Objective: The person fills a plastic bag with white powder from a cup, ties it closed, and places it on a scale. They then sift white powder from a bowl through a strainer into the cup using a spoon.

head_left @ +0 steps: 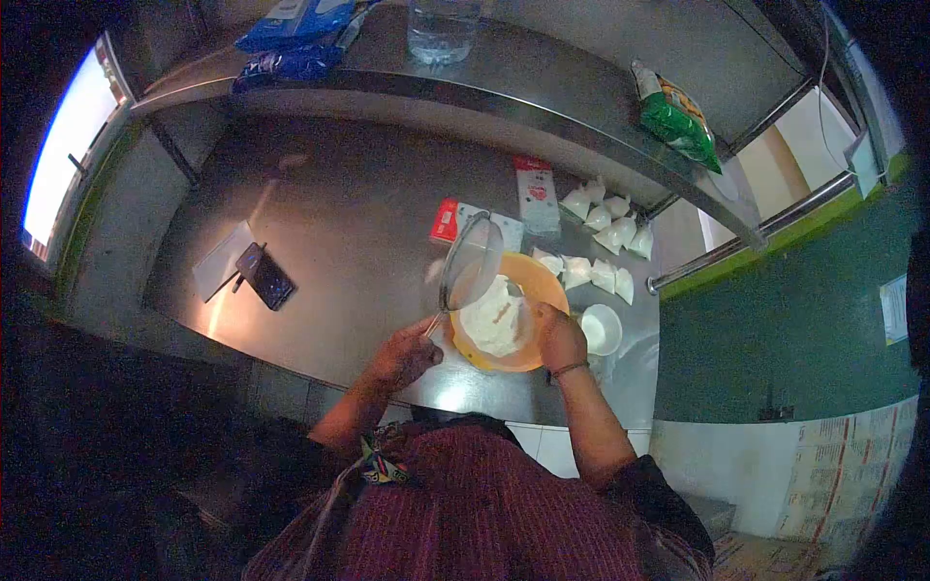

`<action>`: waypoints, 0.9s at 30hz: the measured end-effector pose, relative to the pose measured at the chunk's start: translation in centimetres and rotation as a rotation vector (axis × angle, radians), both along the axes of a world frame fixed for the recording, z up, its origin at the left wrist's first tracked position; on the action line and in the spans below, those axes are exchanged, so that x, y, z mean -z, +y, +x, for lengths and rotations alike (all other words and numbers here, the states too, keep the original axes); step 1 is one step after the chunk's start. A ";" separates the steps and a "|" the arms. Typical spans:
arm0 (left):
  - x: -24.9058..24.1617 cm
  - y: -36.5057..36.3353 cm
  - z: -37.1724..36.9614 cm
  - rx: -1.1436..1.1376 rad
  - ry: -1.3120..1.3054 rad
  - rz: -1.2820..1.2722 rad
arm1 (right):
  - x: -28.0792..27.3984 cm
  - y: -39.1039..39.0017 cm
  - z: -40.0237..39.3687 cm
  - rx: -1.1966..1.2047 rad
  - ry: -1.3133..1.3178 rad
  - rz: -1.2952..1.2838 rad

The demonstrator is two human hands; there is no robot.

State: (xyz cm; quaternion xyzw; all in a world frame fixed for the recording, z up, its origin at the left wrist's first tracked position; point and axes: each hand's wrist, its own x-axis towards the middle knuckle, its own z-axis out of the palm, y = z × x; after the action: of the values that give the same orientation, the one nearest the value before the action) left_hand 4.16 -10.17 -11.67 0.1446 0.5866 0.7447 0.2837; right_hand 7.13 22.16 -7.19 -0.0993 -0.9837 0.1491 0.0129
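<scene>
My left hand (409, 356) is closed around the handle of a round mesh sieve (472, 261), held tilted up over the left side of an orange plastic bowl (549, 281). White flour (489, 334) fills much of the bowl, with a small brownish patch on top. At the bowl's right rim, my right hand (560, 339) is closed on the edge; its fingertips are partly hidden. Just right of that hand stands a white cup (601, 331) with white contents.
Behind the bowl lie red-and-white packets (536, 189) and several small knotted bags (615, 232) of white powder. A phone (264, 276) leans on a stand at left. The overhead shelf (542, 87) carries blue packs (295, 44), a water container (443, 34) and a green packet (675, 121).
</scene>
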 end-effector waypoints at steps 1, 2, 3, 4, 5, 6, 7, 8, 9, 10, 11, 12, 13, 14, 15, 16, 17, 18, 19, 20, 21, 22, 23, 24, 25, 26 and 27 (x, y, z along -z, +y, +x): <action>-0.8 0.3 0.0 -0.003 0.000 0.002 | 0.4 0.0 -0.3 -0.010 -0.064 0.003; -1.9 0.7 0.1 -0.026 -0.144 0.015 | 0.2 -0.2 -0.6 -0.012 -0.065 0.005; -2.5 1.0 0.0 -0.049 -0.289 0.029 | -0.2 -0.5 -0.8 -0.058 -0.073 -0.046; -2.6 1.5 -0.2 -0.050 -0.291 0.032 | -0.5 -0.6 -0.9 -0.105 -0.084 -0.097; -2.4 1.9 -0.4 0.001 -0.180 0.053 | -0.1 -0.5 -0.8 -0.106 -0.085 -0.094; -2.2 2.1 -0.5 0.051 -0.068 0.075 | 0.3 -0.5 -0.7 -0.153 -0.051 -0.141; -2.0 2.1 -0.6 0.048 -0.067 0.079 | 0.7 -0.4 -0.6 -0.201 -0.017 -0.189; -1.6 1.9 -0.5 0.059 -0.193 0.295 | -0.1 -0.8 -0.7 -0.204 -0.018 -0.187; -1.5 1.8 -0.4 0.070 -0.318 0.511 | -1.7 -1.5 -0.8 -0.224 -0.096 -0.128; -1.4 1.8 -0.4 0.069 -0.320 0.513 | -2.7 -1.9 -0.8 -0.243 -0.174 -0.068; -1.4 1.8 -0.6 0.080 -0.329 0.467 | -2.3 -1.8 -0.7 -0.244 -0.175 -0.067; -1.6 1.8 -0.6 0.093 -0.339 0.421 | -1.7 -1.7 -0.6 -0.211 -0.122 -0.193; -1.4 1.8 -0.6 0.093 -0.339 0.421 | -1.3 -1.6 -0.5 -0.177 -0.068 -0.319; -1.2 2.0 -0.5 0.084 -0.271 0.351 | -1.4 -1.7 -0.3 -0.176 -0.067 -0.319; -1.0 2.0 -0.6 0.076 -0.201 0.281 | -1.6 -1.7 -0.1 -0.225 -0.097 -0.278; -0.9 1.9 -0.5 0.078 -0.200 0.281 | -1.7 -1.7 0.0 -0.273 -0.126 -0.238; -1.2 1.8 -0.4 0.085 -0.220 0.370 | -2.3 -2.0 0.2 -0.272 -0.125 -0.238; -1.6 1.7 -0.3 0.091 -0.240 0.460 | -2.9 -2.3 0.6 -0.270 -0.203 -0.134; -2.0 1.6 -0.3 0.093 -0.240 0.459 | -3.6 -2.6 0.9 -0.269 -0.281 -0.031; -2.3 1.6 -0.5 0.104 -0.185 0.287 | -4.5 -2.8 1.5 -0.267 -0.280 -0.031; -2.5 1.5 -0.6 0.115 -0.127 0.115 | -5.6 -3.1 2.3 -0.286 -0.295 0.042; -2.7 1.6 -0.5 0.117 -0.127 0.115 | -6.1 -3.1 2.8 -0.305 -0.310 0.115; -3.0 1.7 -0.4 0.092 -0.009 0.078 | -6.1 -2.7 3.2 -0.303 -0.310 0.116; -3.2 1.8 -0.3 0.066 0.108 0.041 | -6.2 -2.0 3.5 -0.336 -0.244 0.144; -3.5 1.8 -0.3 0.067 0.106 0.042 | -6.4 -1.4 3.8 -0.369 -0.179 0.172; -4.1 1.5 -0.2 0.073 0.104 -0.120 | -6.5 -1.2 3.6 -0.366 -0.180 0.173; -4.4 1.3 -0.1 0.079 0.100 -0.282 | -6.6 -1.0 3.1 -0.279 -0.212 0.174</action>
State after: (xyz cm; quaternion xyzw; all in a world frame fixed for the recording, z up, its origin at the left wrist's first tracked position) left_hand 4.02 -8.84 -7.31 0.1633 0.6927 0.6349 0.3008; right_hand 10.20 21.15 -0.54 0.0243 -0.9930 0.0525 -0.1031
